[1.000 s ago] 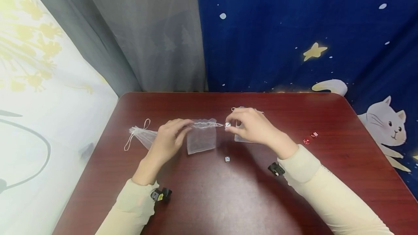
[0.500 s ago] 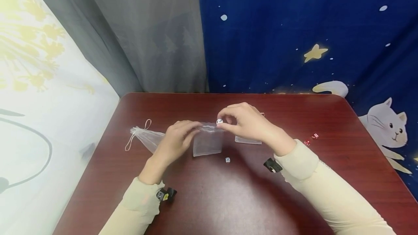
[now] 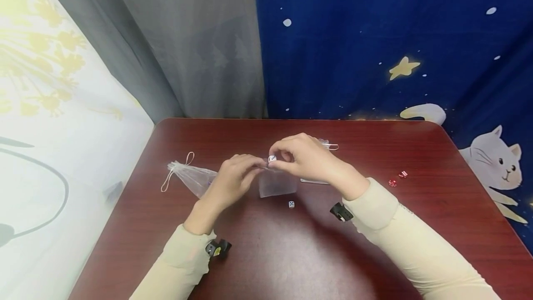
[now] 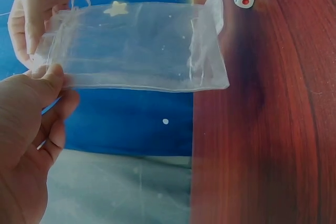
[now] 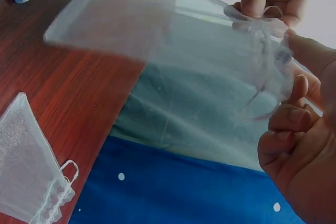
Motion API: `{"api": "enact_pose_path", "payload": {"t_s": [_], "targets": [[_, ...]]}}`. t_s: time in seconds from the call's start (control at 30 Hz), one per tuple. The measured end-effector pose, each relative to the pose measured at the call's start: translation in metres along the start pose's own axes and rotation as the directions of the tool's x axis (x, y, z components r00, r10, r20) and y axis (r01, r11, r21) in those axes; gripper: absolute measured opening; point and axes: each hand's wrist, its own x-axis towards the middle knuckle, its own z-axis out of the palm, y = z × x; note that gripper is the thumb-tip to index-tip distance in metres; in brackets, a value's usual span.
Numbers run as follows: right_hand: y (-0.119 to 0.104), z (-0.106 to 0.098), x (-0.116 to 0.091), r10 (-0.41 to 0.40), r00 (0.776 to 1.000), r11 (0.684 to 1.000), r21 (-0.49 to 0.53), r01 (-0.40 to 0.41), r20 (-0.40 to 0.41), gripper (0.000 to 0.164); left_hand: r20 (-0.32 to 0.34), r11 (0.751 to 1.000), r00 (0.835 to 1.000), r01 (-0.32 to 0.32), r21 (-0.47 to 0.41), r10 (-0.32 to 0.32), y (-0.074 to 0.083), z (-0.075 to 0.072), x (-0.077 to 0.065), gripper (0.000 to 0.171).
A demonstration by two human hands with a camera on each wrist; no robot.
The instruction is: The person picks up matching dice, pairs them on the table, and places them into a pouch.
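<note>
My left hand (image 3: 237, 175) pinches a sheer white organza bag (image 3: 278, 184) near its mouth, thumb on one side and fingers on the other. The bag hangs from it above the table, its bottom edge toward the person. My right hand (image 3: 308, 156) pinches a white die (image 3: 272, 159) between thumb and fingertips, right at the bag's mouth. In the right wrist view, the sheer fabric (image 5: 157, 30) overlaps the right fingertips and partly veils the die. A second white die (image 3: 291, 204) lies on the table just below the bag.
On the left lies another organza bag (image 3: 193, 177), drawn closed, its cord loops spread and something small and dark inside. A flat organza bag (image 3: 314, 181) is partly hidden behind the right hand. Two red dice (image 3: 393, 183) lie at the right of the brown table (image 3: 258, 263).
My right hand has moved left with the die, up to the bag's mouth. My left hand has carried the bag to the right, toward it. The die on the table has not moved.
</note>
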Motion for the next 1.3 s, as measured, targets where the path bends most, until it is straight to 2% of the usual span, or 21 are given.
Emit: {"api": "enact_pose_path", "payload": {"t_s": [0.2, 0.4, 0.63, 0.9, 1.03, 1.17, 1.3], "targets": [[0.002, 0.000, -0.001, -0.007, 1.000, 1.000, 0.006, 0.007, 0.005, 0.015, -0.001, 1.000, 1.000, 0.008, -0.007, -0.008, 0.000, -0.003, 0.002, 0.016], [0.009, 0.002, -0.008, -0.011, 0.997, 0.999, 0.039, 0.014, -0.071, 0.016, -0.001, 1.000, 1.000, 0.015, 0.008, -0.015, -0.001, -0.007, 0.002, 0.015], [0.024, 0.007, -0.023, 0.042, 0.991, 0.993, 0.110, -0.028, -0.127, 0.017, 0.001, 0.998, 0.998, 0.055, 0.024, -0.055, -0.004, -0.015, -0.004, 0.018], [0.043, 0.022, -0.043, 0.134, 0.985, 0.986, 0.112, -0.122, -0.112, 0.023, -0.004, 0.999, 0.999, 0.045, 0.024, -0.044, -0.008, -0.016, -0.008, 0.018], [0.051, 0.033, -0.051, 0.172, 0.982, 0.980, 0.119, -0.163, -0.079, 0.025, -0.005, 0.999, 0.999, 0.047, 0.024, -0.047, -0.009, -0.015, -0.009, 0.018], [0.056, 0.047, -0.060, 0.173, 0.984, 0.980, 0.102, -0.168, -0.046, 0.025, -0.008, 0.999, 0.999, 0.041, 0.023, -0.041, -0.010, -0.015, -0.009, 0.018], [0.058, 0.060, -0.066, 0.140, 0.990, 0.987, 0.079, -0.138, -0.018, 0.025, -0.008, 0.999, 0.999, 0.040, 0.031, -0.040, -0.010, -0.016, -0.009, 0.017]]}}
